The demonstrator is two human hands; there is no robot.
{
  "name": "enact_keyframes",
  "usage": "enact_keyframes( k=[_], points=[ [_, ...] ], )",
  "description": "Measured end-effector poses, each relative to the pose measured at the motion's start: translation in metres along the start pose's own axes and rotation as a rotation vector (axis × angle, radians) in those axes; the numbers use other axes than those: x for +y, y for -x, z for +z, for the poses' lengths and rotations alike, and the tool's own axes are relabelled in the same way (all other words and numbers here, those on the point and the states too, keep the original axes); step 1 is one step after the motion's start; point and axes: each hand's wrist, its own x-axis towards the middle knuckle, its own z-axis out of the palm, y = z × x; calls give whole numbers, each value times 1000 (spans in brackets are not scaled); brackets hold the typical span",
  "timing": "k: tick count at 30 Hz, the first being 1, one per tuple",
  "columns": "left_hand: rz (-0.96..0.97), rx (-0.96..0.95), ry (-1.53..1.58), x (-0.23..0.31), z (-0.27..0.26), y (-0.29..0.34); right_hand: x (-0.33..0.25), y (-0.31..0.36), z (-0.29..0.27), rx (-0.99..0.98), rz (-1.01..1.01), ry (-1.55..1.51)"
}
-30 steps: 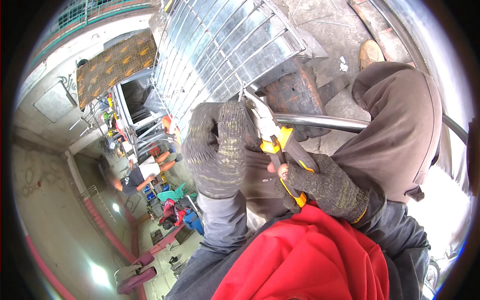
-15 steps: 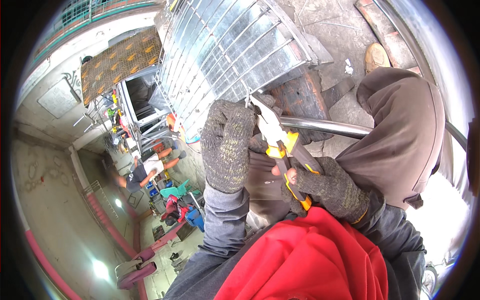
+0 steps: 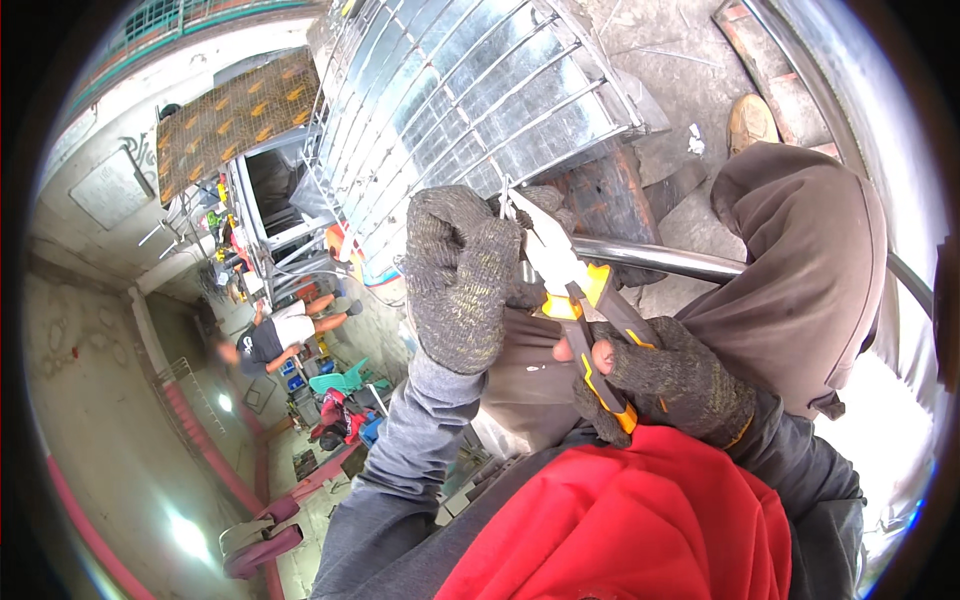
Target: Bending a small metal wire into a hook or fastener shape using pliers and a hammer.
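My right hand, in a dark knit glove with bare fingertips showing, is closed round the handles of a pair of pliers with yellow and black grips. The pliers' pale jaws point away from me and meet a thin metal end at the near edge of a wire grid. Left of the jaws, my gloved left hand is closed with curled fingers; what it grips is hidden by the glove. More dark knit shows behind the jaws.
A shiny metal tube runs across beside my brown-trousered knee. Under the grid lie a sheet of metal and a dark wooden board. A person is at the left near a cluttered bench.
The pliers and both hands have shifted slightly right in view. The grip on the pliers stays the same, and the person at the left appears a little further left.
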Motion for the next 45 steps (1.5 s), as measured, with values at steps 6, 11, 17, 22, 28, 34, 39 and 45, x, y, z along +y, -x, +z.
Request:
enact_keyframes(
  k=[6, 11, 17, 22, 28, 34, 39, 45],
  points=[
    [-28, -71, 6, -3, -9, -4, -8, 5, -4, -35, 27, 7],
    [-88, -81, -5, 2, -10, -2, -12, 4, -3, -41, 39, 52],
    [-23, -154, -119, -1, -28, 5, -22, 24, 6, 74, 0, 419],
    [-141, -248, 16, -19, -35, 14, -50, 56, 20, 240, 55, 704],
    [496, 3, -697, 7, -108, -21, -41, 99, 21, 442, -199, 663],
    [583, -128, -1300, 9, -148, -183, -22, 99, -22, 242, -401, 201],
    [25, -201, -1028, 20, -140, -210, -26, 94, -32, 101, -380, 217],
    [403, -127, -1150, 75, -148, -170, -24, 93, -28, 109, -377, 172]
  ],
)
